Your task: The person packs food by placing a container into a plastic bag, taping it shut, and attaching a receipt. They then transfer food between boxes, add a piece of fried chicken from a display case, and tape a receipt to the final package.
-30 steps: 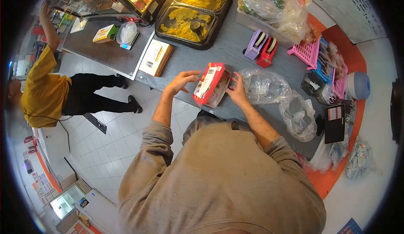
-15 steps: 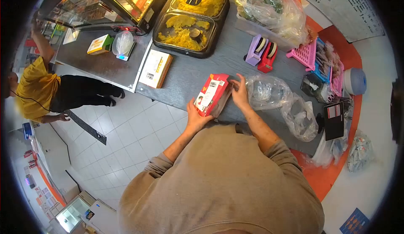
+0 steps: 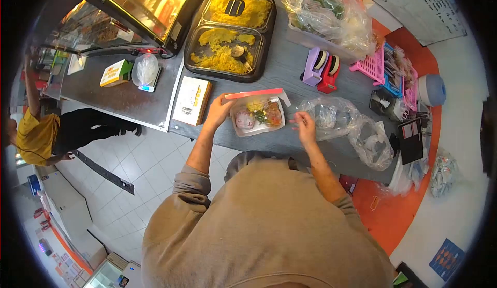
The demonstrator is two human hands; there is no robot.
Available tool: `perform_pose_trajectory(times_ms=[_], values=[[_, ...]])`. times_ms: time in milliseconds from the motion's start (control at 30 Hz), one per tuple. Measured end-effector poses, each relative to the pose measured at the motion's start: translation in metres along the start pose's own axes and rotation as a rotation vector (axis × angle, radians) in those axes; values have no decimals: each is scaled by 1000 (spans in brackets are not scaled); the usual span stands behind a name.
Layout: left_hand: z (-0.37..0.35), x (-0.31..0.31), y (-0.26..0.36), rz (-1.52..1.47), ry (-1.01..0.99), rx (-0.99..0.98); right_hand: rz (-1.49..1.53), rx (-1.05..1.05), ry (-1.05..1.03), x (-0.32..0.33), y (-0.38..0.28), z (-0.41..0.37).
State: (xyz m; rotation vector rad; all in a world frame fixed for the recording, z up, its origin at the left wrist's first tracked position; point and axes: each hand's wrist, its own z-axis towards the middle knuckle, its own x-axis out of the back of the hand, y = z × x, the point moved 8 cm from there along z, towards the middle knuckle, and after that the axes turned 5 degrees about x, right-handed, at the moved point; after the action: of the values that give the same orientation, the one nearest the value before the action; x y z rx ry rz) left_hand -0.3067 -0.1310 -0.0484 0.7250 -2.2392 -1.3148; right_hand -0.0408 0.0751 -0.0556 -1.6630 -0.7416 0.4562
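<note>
A red and white cardboard food box (image 3: 258,94) stands on the grey counter in front of me with its lid raised. Inside it lie food with yellow, green and reddish parts (image 3: 265,113) and a small round packet or cup (image 3: 245,118), which I cannot make out exactly. My left hand (image 3: 219,111) grips the lid at its left end. Off the box's right side is my right hand (image 3: 305,126), fingers apart and nothing in them, close to a clear plastic bag (image 3: 331,116).
Behind the box sits a black tray of yellow rice (image 3: 233,39) with a scoop. Closed boxes (image 3: 192,100) lie to the left. Purple and red tape dispensers (image 3: 327,76), a bagged container (image 3: 329,21) and pink baskets (image 3: 370,65) line the right. A co-worker in yellow (image 3: 39,138) stands far left.
The food box's lid has swung up, baring the food inside. My left hand has shifted up and left onto the lid; my right hand has moved away from the box.
</note>
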Motion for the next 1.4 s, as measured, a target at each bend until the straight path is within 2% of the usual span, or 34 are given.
perform_pose_trajectory(times_ms=[67, 100, 167, 200, 267, 400, 467, 533, 600, 633, 700, 733, 800, 833, 900, 933, 1000, 1033, 1067, 1133, 1167, 1333, 1400], values=[[-8, 16, 13, 85, 289, -115, 129, -91, 54, 9, -6, 1], [-13, 9, 14, 87, 288, -116, 131, -91, 54, 12, -13, 2], [-42, 10, 30, 31, 529, -156, 292, -165, 27, 13, -18, 0], [-48, 6, 25, 32, 531, -157, 293, -164, 25, 17, -18, 0], [-59, 0, 11, 34, 593, -211, 293, -190, -211, 8, -14, -5], [-88, -7, -10, 24, 716, -138, 103, -240, -349, 3, 21, -17], [-100, -8, -19, 32, 725, -99, -103, -375, -386, 4, 58, -28], [-110, -14, -23, -4, 713, -56, -165, -316, -376, 4, 69, -28], [-118, -16, -14, 67, 723, -103, -114, -164, -321, 4, 56, -18], [-123, -16, -7, 139, 722, -146, -111, -161, -333, 3, 47, -16], [-124, -12, 5, 148, 718, -209, 431, -55, -12, 21, 2, -5], [-124, -11, 14, 154, 700, -271, 433, -57, -21, 17, -12, 0], [-114, -5, 12, 100, 663, -219, 201, 109, 18, 18, -45, 21], [-99, 6, -10, -24, 609, -142, 202, 109, 11, 14, -51, 31], [-86, 7, -29, -253, 525, 58, 107, -201, -126, -6, -36, 45], [-83, 10, -28, -253, 534, 53, 110, -196, -135, -11, -34, 53], [-72, 10, -50, -309, 474, 228, -183, -158, -248, -25, -23, 65], [-69, 11, -61, -292, 466, 267, -178, -208, -255, -29, -20, 66], [-67, 12, -70, -293, 471, 261, -177, -202, -259, -32, -13, 67], [-64, 1, -76, -122, 312, 151, -289, -23, -189, -32, -10, 67], [-74, -7, -70, -156, 336, 157, -118, -113, -274, -38, 2, 63], [-97, -32, -73, -238, 357, 241, -51, -126, -330, -43, 24, 44], [-90, -41, -94, -317, 224, 271, 48, -112, -311, -44, 32, 44]])
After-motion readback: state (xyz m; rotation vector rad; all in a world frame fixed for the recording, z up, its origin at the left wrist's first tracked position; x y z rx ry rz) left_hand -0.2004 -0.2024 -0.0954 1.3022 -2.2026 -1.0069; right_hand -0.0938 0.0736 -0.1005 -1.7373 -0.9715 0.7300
